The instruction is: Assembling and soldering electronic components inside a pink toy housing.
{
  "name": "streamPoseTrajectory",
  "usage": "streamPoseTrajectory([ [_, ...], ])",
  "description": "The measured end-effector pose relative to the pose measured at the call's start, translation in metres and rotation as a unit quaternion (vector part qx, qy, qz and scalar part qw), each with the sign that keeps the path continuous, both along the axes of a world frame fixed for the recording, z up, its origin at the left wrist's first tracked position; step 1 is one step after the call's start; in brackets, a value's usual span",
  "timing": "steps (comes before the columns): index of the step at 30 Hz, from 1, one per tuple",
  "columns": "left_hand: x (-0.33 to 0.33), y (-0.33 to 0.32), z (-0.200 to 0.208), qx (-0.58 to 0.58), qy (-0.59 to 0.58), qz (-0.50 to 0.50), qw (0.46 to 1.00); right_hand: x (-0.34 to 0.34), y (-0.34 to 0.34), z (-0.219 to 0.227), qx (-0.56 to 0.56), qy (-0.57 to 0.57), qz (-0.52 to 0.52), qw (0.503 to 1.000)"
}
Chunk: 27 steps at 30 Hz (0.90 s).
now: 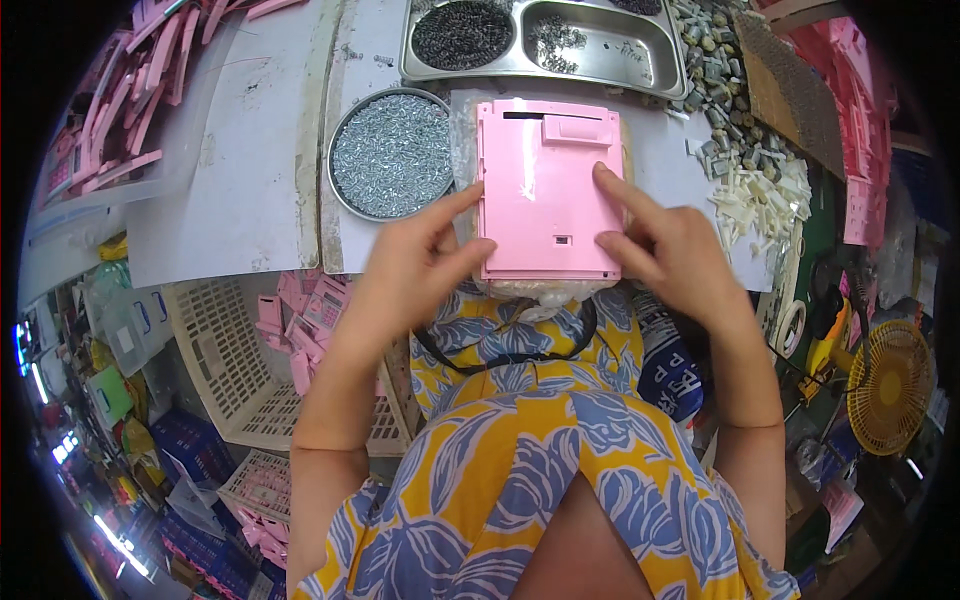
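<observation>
A pink plastic casing (540, 200) lies flat in front of me, with a raised block at its top and a small slot low down. Under it is a pad wrapped in clear plastic (500, 288), at the table's near edge. My left hand (425, 255) grips the casing's left edge with thumb and index finger, the fingertips curled against the side. Along the opposite edge, my right hand (680, 250) does the same, its index finger reaching slightly onto the top face. The other fingers of both hands are folded beneath and partly hidden.
Left of the pad stands a round dish of small screws (392, 155). A steel tray (600, 75) with springs lies beyond. White plastic bits (765, 195) and metal pieces (725, 125) are heaped at right. A crate (230, 360) holds pink parts below left; a yellow fan (888, 388) stands right.
</observation>
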<state>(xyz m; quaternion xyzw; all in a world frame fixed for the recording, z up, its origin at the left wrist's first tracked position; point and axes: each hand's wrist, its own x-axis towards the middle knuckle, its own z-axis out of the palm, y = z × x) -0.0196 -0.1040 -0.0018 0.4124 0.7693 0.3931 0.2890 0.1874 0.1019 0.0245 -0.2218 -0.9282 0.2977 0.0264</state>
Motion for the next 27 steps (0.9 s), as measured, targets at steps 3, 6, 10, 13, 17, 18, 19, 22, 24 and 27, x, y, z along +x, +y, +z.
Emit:
streamPoseTrajectory([
  [3, -0.045, 0.013, 0.007, 0.041, 0.067, 0.067, 0.995, -0.005, 0.054, 0.010, -0.035, 0.149, -0.110, 0.982],
  [6, -0.076, 0.015, -0.014, 0.031, 0.383, -0.033, 0.923, -0.064, 0.118, 0.036, -0.030, 0.481, -0.152, 0.863],
  [10, -0.077, 0.025, -0.012, 0.031, 0.347, -0.022, 0.937, -0.124, 0.122, 0.109, -0.410, 0.550, -0.149, 0.712],
  [13, -0.082, 0.035, -0.019, 0.056, 0.398, 0.018, 0.915, -0.166, 0.163, 0.081, -0.197, 0.444, -0.050, 0.873],
  [17, -0.092, 0.033, -0.023, 0.032, 0.430, 0.023, 0.902, -0.170, 0.126, 0.093, -0.253, 0.357, -0.052, 0.897],
  [18, -0.090, 0.031, -0.019, 0.050, 0.417, 0.011, 0.908, -0.165, 0.095, 0.098, -0.294, 0.364, -0.054, 0.882],
  [19, -0.085, 0.031, -0.013, 0.069, 0.402, -0.002, 0.913, -0.159, 0.068, 0.101, -0.332, 0.369, -0.058, 0.866],
  [22, -0.046, 0.037, 0.009, 0.150, 0.343, -0.046, 0.926, -0.123, 0.045, 0.071, -0.459, 0.379, 0.059, 0.801],
  [24, -0.017, 0.042, 0.015, 0.182, 0.279, -0.071, 0.940, -0.102, 0.026, 0.052, -0.495, 0.419, 0.171, 0.741],
  [27, 0.002, 0.042, 0.019, 0.192, 0.167, -0.095, 0.962, -0.085, -0.007, 0.063, -0.452, 0.445, 0.126, 0.763],
])
